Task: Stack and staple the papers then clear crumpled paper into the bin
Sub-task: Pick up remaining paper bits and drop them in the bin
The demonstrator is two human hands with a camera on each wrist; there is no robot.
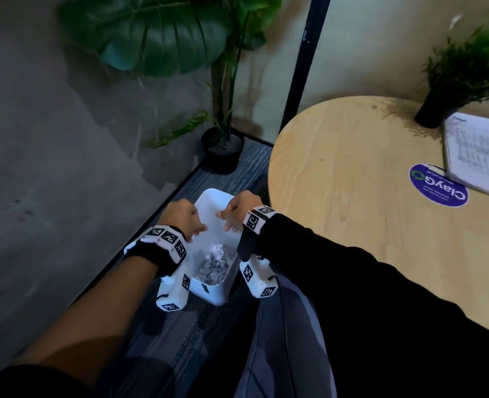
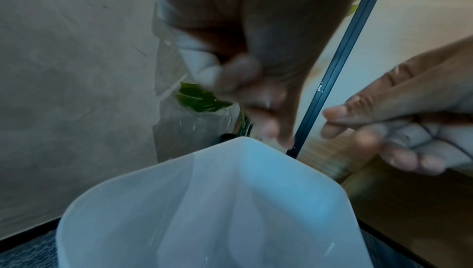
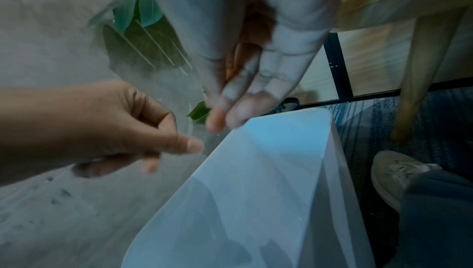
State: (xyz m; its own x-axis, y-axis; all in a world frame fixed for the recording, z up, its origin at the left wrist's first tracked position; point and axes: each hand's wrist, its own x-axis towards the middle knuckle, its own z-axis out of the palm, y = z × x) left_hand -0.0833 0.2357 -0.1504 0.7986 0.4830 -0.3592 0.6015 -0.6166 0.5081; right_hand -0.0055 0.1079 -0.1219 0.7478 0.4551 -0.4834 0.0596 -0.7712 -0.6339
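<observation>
Crumpled paper (image 1: 215, 263) lies in the bin (image 1: 209, 200) beneath our fingers; our left hand (image 1: 180, 216) and right hand (image 1: 239, 208) hang loosely curled, empty.

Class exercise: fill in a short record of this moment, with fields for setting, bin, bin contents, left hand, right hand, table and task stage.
setting: carpeted corner beside a wall
bin: white, open-topped, on the floor
bin contents: crumpled paper lying inside
left hand: above the bin, fingers loose, holding nothing
right hand: above the bin, fingers relaxed, holding nothing
table: round, wooden, right of the bin, bearing a stack of papers and a potted plant
task stage: crumpled paper binned; stapling cannot be judged
</observation>
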